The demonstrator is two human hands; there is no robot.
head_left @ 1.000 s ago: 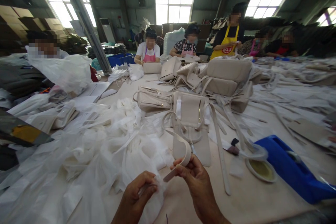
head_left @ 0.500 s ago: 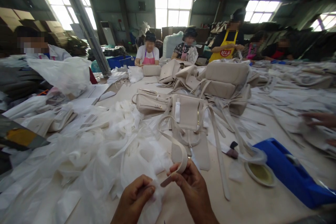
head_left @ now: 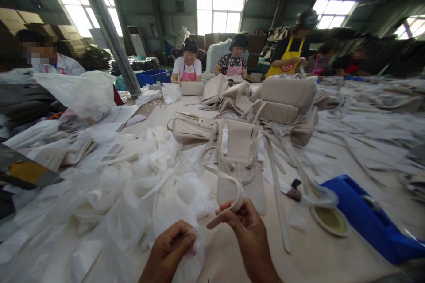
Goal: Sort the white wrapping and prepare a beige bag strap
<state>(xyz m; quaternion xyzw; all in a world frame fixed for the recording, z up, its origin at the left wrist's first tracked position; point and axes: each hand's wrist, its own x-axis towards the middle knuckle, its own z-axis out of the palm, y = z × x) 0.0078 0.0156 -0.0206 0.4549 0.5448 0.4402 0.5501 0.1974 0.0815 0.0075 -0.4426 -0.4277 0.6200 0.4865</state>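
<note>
My right hand (head_left: 247,230) is closed on the end of a beige bag strap (head_left: 229,185), which loops up and runs back to a beige handbag (head_left: 239,143) lying flat in front of me. My left hand (head_left: 169,250) is closed in a pinch on a piece of thin white plastic wrap (head_left: 186,199) just left of the strap end. The two hands are close together near the table's front edge. A large heap of the same crumpled white wrap (head_left: 126,177) spreads to the left.
More beige handbags (head_left: 285,97) are stacked behind. A blue tape dispenser (head_left: 368,212) and a small round dish (head_left: 329,219) lie at the right. Loose straps (head_left: 358,141) cover the table's right side. Several people in aprons sit at the far side; another person is at the far left.
My hands have barely moved and keep their holds. A co-worker's hand seen at the right edge half a second ago has gone from view.
</note>
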